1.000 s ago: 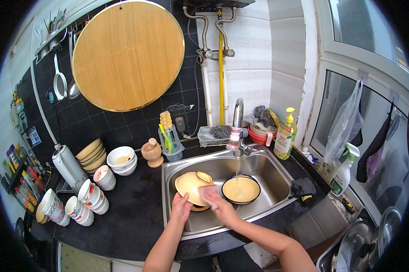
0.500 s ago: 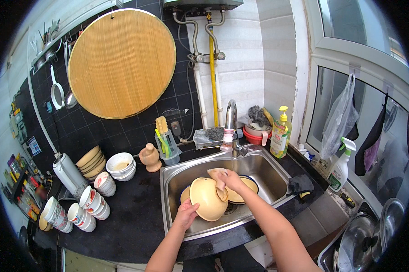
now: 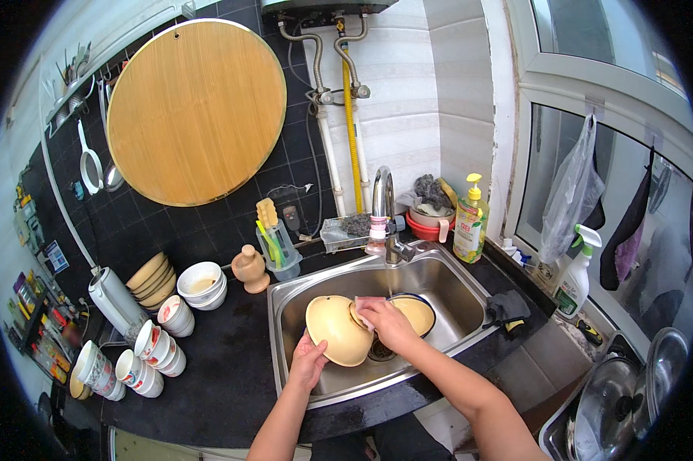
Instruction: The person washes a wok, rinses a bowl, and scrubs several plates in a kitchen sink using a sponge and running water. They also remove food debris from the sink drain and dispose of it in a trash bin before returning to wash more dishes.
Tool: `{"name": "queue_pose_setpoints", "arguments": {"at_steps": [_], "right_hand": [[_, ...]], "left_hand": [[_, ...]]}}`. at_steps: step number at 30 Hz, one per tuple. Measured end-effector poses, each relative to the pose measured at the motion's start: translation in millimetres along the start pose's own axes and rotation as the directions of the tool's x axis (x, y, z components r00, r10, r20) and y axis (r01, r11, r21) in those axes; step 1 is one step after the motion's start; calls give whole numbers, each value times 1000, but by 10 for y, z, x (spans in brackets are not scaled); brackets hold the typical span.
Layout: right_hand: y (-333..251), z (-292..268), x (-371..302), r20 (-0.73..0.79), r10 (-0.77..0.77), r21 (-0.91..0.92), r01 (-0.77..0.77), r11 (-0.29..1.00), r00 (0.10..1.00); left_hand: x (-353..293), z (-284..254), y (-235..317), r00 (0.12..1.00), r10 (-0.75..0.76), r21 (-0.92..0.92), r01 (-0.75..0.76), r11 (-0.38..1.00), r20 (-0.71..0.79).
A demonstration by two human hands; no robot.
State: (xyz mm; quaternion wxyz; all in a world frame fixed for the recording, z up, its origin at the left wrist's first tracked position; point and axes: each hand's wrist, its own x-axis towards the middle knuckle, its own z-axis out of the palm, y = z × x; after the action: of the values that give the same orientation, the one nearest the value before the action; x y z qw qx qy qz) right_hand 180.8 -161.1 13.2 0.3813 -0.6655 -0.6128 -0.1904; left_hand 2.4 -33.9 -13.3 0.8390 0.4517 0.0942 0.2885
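Observation:
My left hand (image 3: 308, 361) grips the rim of a pale yellow bowl (image 3: 335, 334), held tilted over the sink with its underside turned up. Bunched in the fingers of my right hand (image 3: 389, 324) is a pinkish cloth (image 3: 369, 303), pressed against the bowl's foot ring. A second yellow bowl with a dark rim (image 3: 417, 313) sits in the steel sink (image 3: 293, 307), partly behind my right hand. Above the sink rises a chrome faucet (image 3: 382, 188).
Stacked bowls (image 3: 200, 280) and patterned cups (image 3: 154, 342) stand on the black counter (image 3: 223, 369) to the left, near a wooden mortar-like piece (image 3: 250, 269). A soap bottle (image 3: 470, 219) and red basin (image 3: 429, 226) are behind the sink; a spray bottle (image 3: 575, 276) stands at right.
My right hand has moved left and down, bringing the cloth onto the bowl's foot ring. The held bowl has shifted slightly left, and the view has moved a little.

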Motion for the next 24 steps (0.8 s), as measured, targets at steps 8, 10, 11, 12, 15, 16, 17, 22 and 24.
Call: {"name": "queue_pose_setpoints", "arguments": {"at_steps": [8,10,11,12,15,16,17,22,24], "right_hand": [[-37,105,-133,102,118,230,-139,963,988],[-72,56,-69,28,121,90,-124,988,992],[-76,22,-49,-13,120,13,-120,993,993],[24,58,-65,-5,69,-91,-69,993,998],[-38,43,-79,230,313,-58,-308,950,922],[2,77,-84,291,346,-18,-356,934,892],[60,103,-100,397,396,151,-484,862,828],[259,216,-239,352,545,758,-573,312,761],[122,95,-169,130,567,733,-464,498,814]], "left_hand": [[-31,-97,-57,999,-1,55,3,998,-45],[-32,-61,-67,1000,-19,63,20,998,-25],[-23,-14,-47,1000,-4,72,6,997,-27],[-24,38,-16,999,11,81,-9,997,-30],[-25,55,14,997,60,100,-54,994,-53],[-28,45,17,995,76,105,-69,992,-64],[-33,34,0,994,87,99,-80,992,-68],[-1,-67,-86,992,86,170,-69,983,-94],[12,-95,-129,993,71,241,-46,969,-97]]}}
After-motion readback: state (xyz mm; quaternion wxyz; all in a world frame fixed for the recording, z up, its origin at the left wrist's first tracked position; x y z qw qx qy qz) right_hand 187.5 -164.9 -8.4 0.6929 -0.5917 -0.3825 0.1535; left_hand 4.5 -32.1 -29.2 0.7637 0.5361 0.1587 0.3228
